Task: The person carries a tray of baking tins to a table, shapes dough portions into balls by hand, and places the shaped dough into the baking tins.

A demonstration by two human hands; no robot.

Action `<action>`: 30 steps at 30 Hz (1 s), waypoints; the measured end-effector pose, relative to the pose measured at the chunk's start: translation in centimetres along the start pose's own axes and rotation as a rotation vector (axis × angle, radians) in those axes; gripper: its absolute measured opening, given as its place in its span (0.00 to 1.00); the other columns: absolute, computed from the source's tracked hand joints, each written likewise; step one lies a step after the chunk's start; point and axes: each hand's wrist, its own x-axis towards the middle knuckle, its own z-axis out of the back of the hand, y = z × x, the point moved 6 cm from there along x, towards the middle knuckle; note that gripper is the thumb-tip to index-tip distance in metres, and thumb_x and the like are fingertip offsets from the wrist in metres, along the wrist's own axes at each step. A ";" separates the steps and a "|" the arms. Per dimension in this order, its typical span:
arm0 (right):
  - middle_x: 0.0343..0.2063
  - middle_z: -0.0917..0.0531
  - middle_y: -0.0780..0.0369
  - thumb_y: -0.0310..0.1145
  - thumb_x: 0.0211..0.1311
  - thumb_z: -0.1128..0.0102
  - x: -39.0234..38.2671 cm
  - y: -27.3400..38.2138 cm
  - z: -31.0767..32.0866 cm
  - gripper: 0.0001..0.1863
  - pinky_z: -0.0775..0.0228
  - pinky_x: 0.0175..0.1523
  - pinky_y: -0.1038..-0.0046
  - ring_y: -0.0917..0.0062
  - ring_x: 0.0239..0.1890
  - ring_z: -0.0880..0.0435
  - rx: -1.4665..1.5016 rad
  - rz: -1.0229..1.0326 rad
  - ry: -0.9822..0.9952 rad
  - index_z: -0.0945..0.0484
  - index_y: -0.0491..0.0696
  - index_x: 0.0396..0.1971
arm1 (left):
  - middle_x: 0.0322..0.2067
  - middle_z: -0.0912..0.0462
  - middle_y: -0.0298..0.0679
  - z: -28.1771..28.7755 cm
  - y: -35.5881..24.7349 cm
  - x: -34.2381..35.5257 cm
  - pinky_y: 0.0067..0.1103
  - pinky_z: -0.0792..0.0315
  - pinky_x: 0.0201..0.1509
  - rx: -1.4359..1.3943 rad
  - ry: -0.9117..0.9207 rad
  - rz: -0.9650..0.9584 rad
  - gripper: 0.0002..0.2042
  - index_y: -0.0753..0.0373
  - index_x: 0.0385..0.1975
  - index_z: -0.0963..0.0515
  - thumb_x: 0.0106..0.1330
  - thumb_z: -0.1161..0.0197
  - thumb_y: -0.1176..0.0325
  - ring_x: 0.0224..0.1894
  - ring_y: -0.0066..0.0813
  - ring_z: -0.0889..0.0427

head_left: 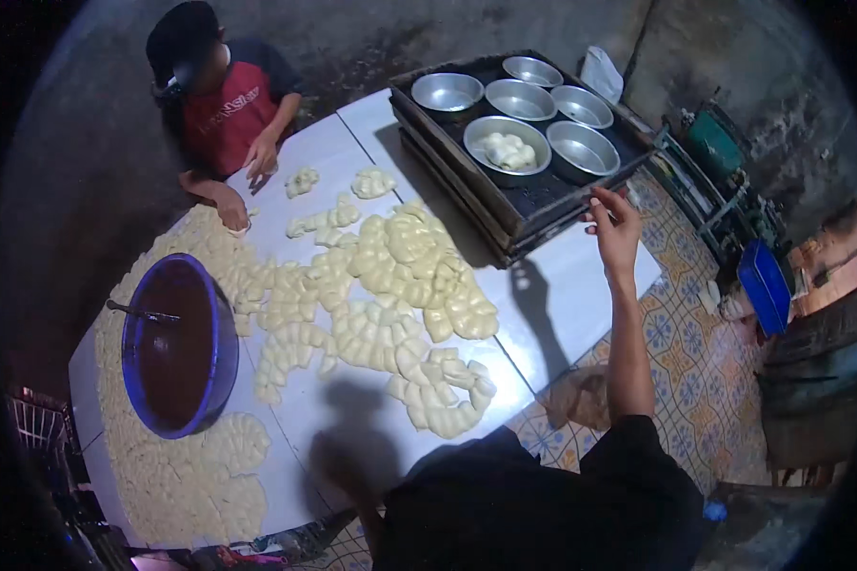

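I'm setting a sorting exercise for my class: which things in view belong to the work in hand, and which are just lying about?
Likely in the work:
- dough pieces
- round metal pans
- dark trays
- purple bowl

Apparently lying about:
- white bag-like item
- blue tray-like object

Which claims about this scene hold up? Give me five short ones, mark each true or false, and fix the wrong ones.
1. Six round metal pans stand on the dark tray. True.
2. Every pan holds dough. False: only one does, with a pale lump of dough in it.
3. The blue basin holds something brown, and a utensil leans on its rim. True.
4. The wearer's right hand is inside the basin. False: the right hand is by the tray's near edge.
5. Across the table, another person in a red and dark shirt has one hand at the edge of the spread dough. True.
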 end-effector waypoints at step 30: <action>0.29 0.26 0.58 0.25 0.55 0.41 -21.9 -3.3 -18.5 0.07 0.32 0.38 0.73 0.73 0.32 0.26 -0.008 0.051 0.728 0.23 0.40 0.34 | 0.55 0.31 0.48 2.1 -17.8 4.0 0.30 0.33 0.57 -0.492 0.725 -0.025 0.33 0.63 0.60 0.38 0.53 0.32 0.73 0.58 0.43 0.32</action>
